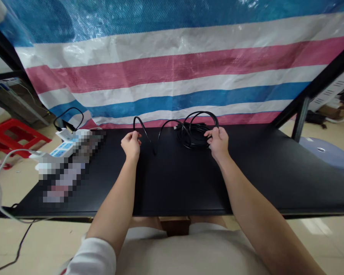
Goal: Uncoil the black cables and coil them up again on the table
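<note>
A black cable (192, 144) lies partly coiled on the black tabletop (177, 179), with loose loops rising above the coil. My left hand (131, 145) is closed in a pinch on one stretch of the cable, which arches up from the fingers and dips to the table between my hands. At the right side of the coil, my right hand (218, 142) grips several strands of the loops between thumb and fingers. A light-coloured connector end (176, 127) shows at the coil's back left.
On the left stand a white power strip (63, 148) with plugs in it and a blurred-out flat item (71, 173). A striped plastic sheet (172, 72) hangs behind the table. Beyond it are a red stool (15, 133) and a bluish lidded bin (326, 151).
</note>
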The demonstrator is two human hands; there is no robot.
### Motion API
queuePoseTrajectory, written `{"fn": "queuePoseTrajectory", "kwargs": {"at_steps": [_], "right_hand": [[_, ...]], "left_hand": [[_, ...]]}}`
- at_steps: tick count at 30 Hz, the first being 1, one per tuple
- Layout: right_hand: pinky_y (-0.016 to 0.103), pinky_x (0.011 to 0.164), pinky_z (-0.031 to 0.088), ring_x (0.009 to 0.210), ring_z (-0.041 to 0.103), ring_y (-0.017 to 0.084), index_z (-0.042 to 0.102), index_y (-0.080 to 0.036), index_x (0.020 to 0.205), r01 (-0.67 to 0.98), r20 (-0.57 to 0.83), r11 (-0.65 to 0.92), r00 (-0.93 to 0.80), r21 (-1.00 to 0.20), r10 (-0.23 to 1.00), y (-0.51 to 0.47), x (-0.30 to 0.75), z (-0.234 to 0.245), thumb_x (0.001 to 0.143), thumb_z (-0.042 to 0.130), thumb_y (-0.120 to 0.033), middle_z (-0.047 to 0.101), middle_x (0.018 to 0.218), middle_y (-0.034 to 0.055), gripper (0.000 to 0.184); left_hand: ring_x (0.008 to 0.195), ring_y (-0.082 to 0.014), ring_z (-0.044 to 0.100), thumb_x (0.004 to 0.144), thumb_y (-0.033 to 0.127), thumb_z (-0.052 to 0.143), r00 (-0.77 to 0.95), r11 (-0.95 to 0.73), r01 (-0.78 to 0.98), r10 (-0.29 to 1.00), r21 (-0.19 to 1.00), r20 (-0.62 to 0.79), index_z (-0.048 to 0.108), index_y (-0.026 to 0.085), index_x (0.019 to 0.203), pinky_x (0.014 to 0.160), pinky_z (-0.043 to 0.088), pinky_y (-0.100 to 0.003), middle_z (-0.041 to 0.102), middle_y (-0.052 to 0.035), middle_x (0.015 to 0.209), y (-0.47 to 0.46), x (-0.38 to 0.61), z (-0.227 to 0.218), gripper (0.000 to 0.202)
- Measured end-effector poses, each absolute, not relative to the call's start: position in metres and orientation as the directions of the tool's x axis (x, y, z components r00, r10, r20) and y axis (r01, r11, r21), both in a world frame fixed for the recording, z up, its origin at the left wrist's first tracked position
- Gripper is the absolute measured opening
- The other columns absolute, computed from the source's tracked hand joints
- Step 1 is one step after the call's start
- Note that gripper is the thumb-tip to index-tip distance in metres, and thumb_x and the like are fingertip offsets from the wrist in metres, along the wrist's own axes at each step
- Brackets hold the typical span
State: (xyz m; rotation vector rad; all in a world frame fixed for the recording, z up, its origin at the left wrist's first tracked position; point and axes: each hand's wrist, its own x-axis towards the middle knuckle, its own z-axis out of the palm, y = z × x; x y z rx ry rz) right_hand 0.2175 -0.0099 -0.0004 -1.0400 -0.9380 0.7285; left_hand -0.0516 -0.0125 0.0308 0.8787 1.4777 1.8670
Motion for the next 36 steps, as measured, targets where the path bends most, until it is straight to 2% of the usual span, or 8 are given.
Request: {"fn": "queuePoseTrajectory", "kwargs": {"at_steps": [4,8,11,15,20,26,32,36], "right_hand": [[0.018,0.036,0.028,0.039,0.032,0.006,0.045,-0.024,0.069,-0.217,0.267,0.394,0.447,-0.893,0.853,-0.01,0.214,0.004,0.071,0.061,-0.063,0.038,0.049,-0.0094,0.043],[0.02,0.036,0.028,0.041,0.033,0.007,0.044,-0.024,0.068,-0.219,0.28,0.388,0.401,-0.895,0.872,-0.014,0.207,0.006,0.071,0.058,-0.068,0.034,0.049,-0.0089,0.046],[0.022,0.042,0.032,0.046,0.035,0.008,0.039,-0.025,0.067,-0.034,0.387,0.428,0.363,-0.903,0.847,-0.02,0.197,0.005,0.064,0.066,-0.066,0.039,0.054,-0.0085,0.05],[0.028,0.059,0.041,0.062,0.046,0.012,0.038,-0.026,0.073,0.271,0.552,0.492,0.233,-0.827,0.8,-0.03,0.184,0.002,0.037,0.086,-0.044,0.05,0.07,-0.0054,0.063],[0.032,0.063,0.04,0.064,0.046,0.015,0.038,-0.027,0.075,0.36,0.574,0.473,0.262,-0.804,0.776,-0.031,0.18,0.0,0.056,0.074,-0.037,0.051,0.072,-0.003,0.041],[0.031,0.061,0.041,0.068,0.049,0.015,0.038,-0.027,0.08,0.271,0.589,0.538,0.169,-0.798,0.79,-0.031,0.179,-0.001,0.039,0.082,-0.039,0.055,0.082,-0.0015,0.061],[0.03,0.059,0.042,0.06,0.05,0.014,0.036,-0.026,0.072,0.272,0.555,0.5,0.191,-0.822,0.81,-0.031,0.17,-0.001,0.061,0.065,-0.029,0.057,0.07,-0.0028,0.031],[0.03,0.062,0.044,0.059,0.049,0.013,0.035,-0.026,0.068,0.2,0.504,0.468,0.212,-0.861,0.837,-0.028,0.169,0.0,0.065,0.062,-0.033,0.053,0.063,-0.0045,0.028]], "left_hand": [[0.035,-0.0062,0.038,0.07,0.016,0.056,-0.557,-0.319,-0.156,0.81,0.935,0.184,0.057,0.017,0.055,0.038,0.03,-0.019,0.048,0.0041,0.044,-0.013,-0.048,0.033,0.015],[0.038,-0.0068,0.041,0.069,0.019,0.061,-0.442,-0.334,-0.203,0.87,0.921,0.218,0.06,0.017,0.057,0.042,0.033,-0.02,0.047,0.0047,0.043,-0.014,-0.037,0.028,0.012],[0.039,-0.0068,0.042,0.07,0.019,0.065,-0.37,-0.302,-0.224,0.906,0.927,0.205,0.058,0.017,0.054,0.044,0.034,-0.02,0.047,0.0046,0.044,-0.016,-0.024,0.023,0.017],[0.04,-0.0063,0.041,0.073,0.015,0.065,-0.322,-0.272,-0.281,0.93,0.92,0.177,0.054,0.017,0.052,0.045,0.033,-0.019,0.046,0.0046,0.043,-0.019,-0.013,0.022,0.024],[0.04,-0.0059,0.04,0.077,0.019,0.066,-0.361,-0.25,-0.378,0.926,0.892,0.106,0.049,0.018,0.053,0.048,0.035,-0.019,0.041,0.0062,0.044,-0.019,-0.014,0.026,0.03],[0.042,-0.0065,0.041,0.077,0.018,0.066,-0.337,-0.298,-0.333,0.924,0.894,0.183,0.049,0.018,0.051,0.05,0.036,-0.02,0.043,0.0054,0.043,-0.02,-0.011,0.026,0.031],[0.042,-0.0071,0.04,0.076,0.021,0.067,-0.3,-0.294,-0.362,0.935,0.885,0.188,0.052,0.018,0.054,0.049,0.037,-0.021,0.043,0.0054,0.044,-0.022,-0.008,0.026,0.027],[0.041,-0.0071,0.039,0.073,0.028,0.071,-0.2,-0.248,-0.388,0.963,0.888,0.181,0.049,0.018,0.052,0.046,0.036,-0.021,0.041,0.0052,0.043,-0.024,-0.004,0.025,0.032]]}}
